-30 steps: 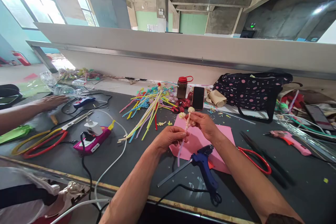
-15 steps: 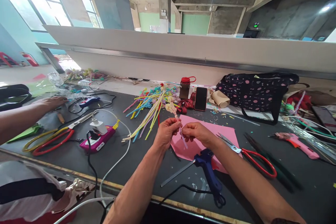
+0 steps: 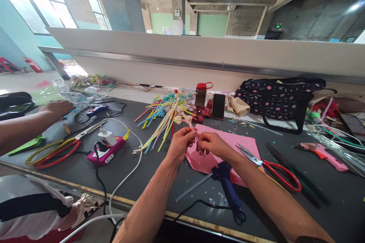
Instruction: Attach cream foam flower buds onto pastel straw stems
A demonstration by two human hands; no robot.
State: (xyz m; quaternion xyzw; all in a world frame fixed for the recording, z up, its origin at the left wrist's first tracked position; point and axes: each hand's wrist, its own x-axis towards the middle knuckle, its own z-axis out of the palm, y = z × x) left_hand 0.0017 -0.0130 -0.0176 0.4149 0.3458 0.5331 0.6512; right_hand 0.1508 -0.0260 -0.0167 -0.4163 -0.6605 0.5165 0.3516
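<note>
Pinched in my left hand (image 3: 180, 145) is the pale craft flower (image 3: 186, 120), its cream puffs leaning up and left over the loose strips. My right hand (image 3: 213, 145) is closed on the lilac stem end just below, with fingertips close to those of the left. Most of the stem is hidden by the fingers. Under both hands lies a pink sheet (image 3: 242, 136). A blue glue gun (image 3: 228, 190) with a clear glue stick rests on its near edge. Red-handled scissors (image 3: 281, 174) lie partly behind my right forearm.
A co-worker's hand (image 3: 58, 109) reaches in at left, near large scissors (image 3: 57, 150). A purple power strip (image 3: 107, 153) trails cables. Behind are fuzzy strips (image 3: 159, 129), a bottle (image 3: 201, 97), a phone (image 3: 218, 107) and a dark bag (image 3: 273, 100). A pink glue gun (image 3: 323, 155) lies right.
My hands have shifted down the flower, my left onto its stem and my right onto the lilac end. The puffs now tip further left. The co-worker's hand has curled.
</note>
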